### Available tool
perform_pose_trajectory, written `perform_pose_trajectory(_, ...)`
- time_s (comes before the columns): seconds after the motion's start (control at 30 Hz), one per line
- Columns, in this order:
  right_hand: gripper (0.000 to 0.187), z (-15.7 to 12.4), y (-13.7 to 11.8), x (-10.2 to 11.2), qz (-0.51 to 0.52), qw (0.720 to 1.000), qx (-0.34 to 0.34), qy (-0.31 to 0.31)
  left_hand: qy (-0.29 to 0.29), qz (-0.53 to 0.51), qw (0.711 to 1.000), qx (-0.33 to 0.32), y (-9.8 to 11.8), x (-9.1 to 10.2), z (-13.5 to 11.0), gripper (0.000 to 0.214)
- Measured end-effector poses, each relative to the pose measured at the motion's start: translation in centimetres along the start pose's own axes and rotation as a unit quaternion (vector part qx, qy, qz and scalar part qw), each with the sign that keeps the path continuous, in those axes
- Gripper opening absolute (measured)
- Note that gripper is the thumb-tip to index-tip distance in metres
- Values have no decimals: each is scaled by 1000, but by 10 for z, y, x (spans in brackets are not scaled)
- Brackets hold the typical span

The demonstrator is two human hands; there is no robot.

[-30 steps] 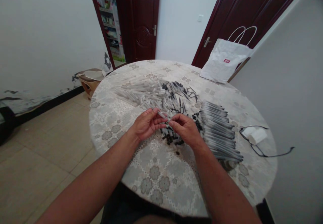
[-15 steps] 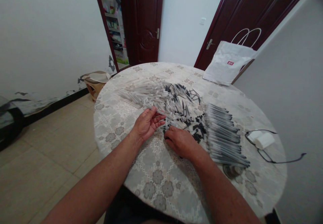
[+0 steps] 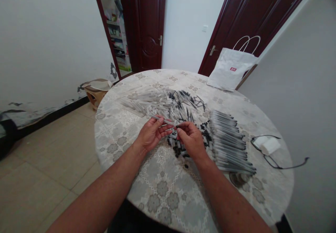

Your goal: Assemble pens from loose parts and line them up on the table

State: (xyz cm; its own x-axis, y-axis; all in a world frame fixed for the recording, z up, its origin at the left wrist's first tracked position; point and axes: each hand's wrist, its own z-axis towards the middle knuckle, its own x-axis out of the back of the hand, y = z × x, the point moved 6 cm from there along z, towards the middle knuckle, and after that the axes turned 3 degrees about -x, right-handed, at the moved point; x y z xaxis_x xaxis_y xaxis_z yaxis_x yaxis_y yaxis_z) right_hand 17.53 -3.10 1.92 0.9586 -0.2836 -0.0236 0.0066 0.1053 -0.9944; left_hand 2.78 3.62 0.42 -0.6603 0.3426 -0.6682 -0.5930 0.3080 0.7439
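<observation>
My left hand [image 3: 152,133] is closed round a pale grey pen barrel [image 3: 161,120] that sticks out past its fingertips. My right hand [image 3: 191,138] pinches a small black part against the barrel's near end. Both hands hover just above the round table [image 3: 157,187]. Behind them lies a heap of loose pale barrels [image 3: 147,101], with black refills and tips [image 3: 187,100] beside it. Small black caps [image 3: 179,148] lie scattered under my right hand. A row of assembled pens [image 3: 229,138] lies to the right of my right hand.
A white paper bag [image 3: 231,72] leans at the table's far right edge. Black-framed glasses [image 3: 275,156] and a white folded tissue [image 3: 267,145] lie at the right. A low stool [image 3: 96,87] stands on the tiled floor at left. Dark wooden doors are behind.
Half a second ago my right hand lay down among the black caps; it has come up with a small black part and met the barrel in my left hand.
</observation>
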Motion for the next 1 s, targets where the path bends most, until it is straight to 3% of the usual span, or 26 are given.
perform_pose_trajectory(0.83, 28, -2, 2, 6, -82, 995, 44, 31, 9, 38, 999, -1, -2, 0, -1, 31)
perform_pose_trajectory(1.0, 32, -1, -1, 8, -163, 985, 46, 35, -3, 55, 998, -4, -3, 0, -1, 29)
